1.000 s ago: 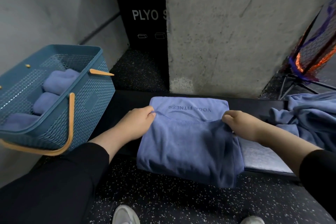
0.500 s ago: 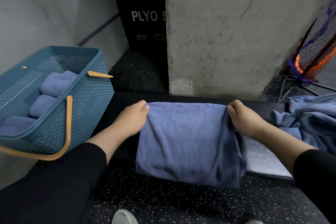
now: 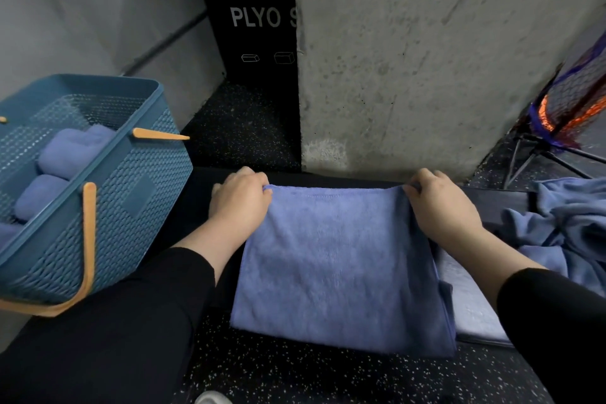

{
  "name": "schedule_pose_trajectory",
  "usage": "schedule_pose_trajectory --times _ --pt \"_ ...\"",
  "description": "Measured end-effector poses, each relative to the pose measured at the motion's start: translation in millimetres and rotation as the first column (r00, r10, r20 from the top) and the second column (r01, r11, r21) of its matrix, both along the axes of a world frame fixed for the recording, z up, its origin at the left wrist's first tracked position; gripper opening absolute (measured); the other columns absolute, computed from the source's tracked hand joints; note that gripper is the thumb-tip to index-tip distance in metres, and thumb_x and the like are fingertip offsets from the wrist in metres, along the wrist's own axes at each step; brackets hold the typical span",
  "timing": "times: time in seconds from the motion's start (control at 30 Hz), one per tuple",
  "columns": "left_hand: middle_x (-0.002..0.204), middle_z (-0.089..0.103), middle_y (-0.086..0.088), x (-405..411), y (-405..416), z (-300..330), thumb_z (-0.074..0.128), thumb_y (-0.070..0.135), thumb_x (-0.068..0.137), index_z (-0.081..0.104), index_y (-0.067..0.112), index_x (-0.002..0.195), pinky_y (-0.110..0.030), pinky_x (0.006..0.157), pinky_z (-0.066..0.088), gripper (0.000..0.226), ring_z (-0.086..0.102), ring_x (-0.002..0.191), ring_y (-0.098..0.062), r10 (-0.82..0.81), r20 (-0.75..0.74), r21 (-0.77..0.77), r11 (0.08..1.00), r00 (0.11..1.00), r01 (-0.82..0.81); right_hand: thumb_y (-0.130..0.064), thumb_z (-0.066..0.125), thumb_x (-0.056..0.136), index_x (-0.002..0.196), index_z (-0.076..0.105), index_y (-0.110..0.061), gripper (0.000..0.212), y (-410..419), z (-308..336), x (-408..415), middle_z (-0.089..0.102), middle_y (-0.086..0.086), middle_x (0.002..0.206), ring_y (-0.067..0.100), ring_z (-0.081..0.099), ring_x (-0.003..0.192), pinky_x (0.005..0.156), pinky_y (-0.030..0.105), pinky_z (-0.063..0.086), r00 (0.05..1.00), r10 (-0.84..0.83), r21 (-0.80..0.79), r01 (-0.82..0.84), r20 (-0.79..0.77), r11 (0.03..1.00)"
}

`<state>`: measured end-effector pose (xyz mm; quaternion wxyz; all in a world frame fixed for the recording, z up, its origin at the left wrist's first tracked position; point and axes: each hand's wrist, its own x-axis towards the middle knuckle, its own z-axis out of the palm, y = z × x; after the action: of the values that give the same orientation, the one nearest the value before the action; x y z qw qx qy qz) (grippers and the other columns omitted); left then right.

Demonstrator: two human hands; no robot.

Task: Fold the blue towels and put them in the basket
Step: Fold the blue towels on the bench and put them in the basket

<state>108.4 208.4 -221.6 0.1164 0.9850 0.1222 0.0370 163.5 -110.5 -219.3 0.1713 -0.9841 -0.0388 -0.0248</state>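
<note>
Pinching the far edge of the folded blue towel [image 3: 341, 269], my left hand [image 3: 241, 203] has its fingers curled over the far left corner and my right hand [image 3: 441, 207] has its fingers curled over the far right corner. The towel lies across the black bench [image 3: 360, 179] in front of me, its far hem stretched straight between my two hands and running left to right, while its near edge droops past the bench's front toward the speckled floor [image 3: 328, 377]. Its longer run goes from the hem toward me, slightly skewed to my right. Under its right side lies a paler folded towel [image 3: 469, 311], touching it. To my right, a loose heap of blue towels [image 3: 564, 226] sits on the bench. On my left stands the blue basket [image 3: 131, 193] with orange handles, well apart from the towel, holding rolled towels [image 3: 69, 151].
</note>
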Motion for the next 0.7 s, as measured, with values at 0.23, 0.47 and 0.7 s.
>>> schedule_pose_trajectory --times 0.23,0.47,0.7 --pt "0.099 0.058 0.009 2.6 10.1 -15.3 0.058 0.02 0.096 0.063 0.02 0.088 -0.036 0.086 0.039 0.01 0.054 0.1 -0.018 -0.16 0.057 -0.096 0.982 0.986 0.165 -0.024 0.07 0.091 0.09 0.071 -0.01 0.013 -12.9 -14.8 7.4 0.057 0.004 0.098 0.029 0.058 0.092 0.079 0.042 0.051 0.984 0.172 0.043 -0.174 0.046 0.984" --pt "0.122 0.062 0.01 1.3 8.5 -6.3 0.065 0.012 0.087 0.061 0.025 0.082 -0.042 0.102 0.04 0.015 0.055 0.114 -0.016 -0.213 0.011 -0.221 0.952 0.977 0.211 -0.02 0.073 0.087 0.092 0.07 -0.013 0.008 -13.5 -11.8 8.6 0.061 0.002 0.09 0.024 0.057 0.089 0.073 0.032 0.04 0.978 0.207 0.075 -0.208 0.019 0.975" --pt "0.095 0.055 0.013 4.6 3.2 0.1 0.062 0.017 0.089 0.058 0.028 0.117 -0.038 0.095 0.038 0.03 0.05 0.104 -0.015 -0.187 -0.057 -0.189 0.967 0.981 0.173 -0.015 0.07 0.088 0.123 0.061 -0.017 0.036 -9.1 -3.4 8.5 0.064 0.005 0.104 0.022 0.058 0.094 0.077 0.028 0.037 0.973 0.203 0.157 -0.185 -0.109 0.97"
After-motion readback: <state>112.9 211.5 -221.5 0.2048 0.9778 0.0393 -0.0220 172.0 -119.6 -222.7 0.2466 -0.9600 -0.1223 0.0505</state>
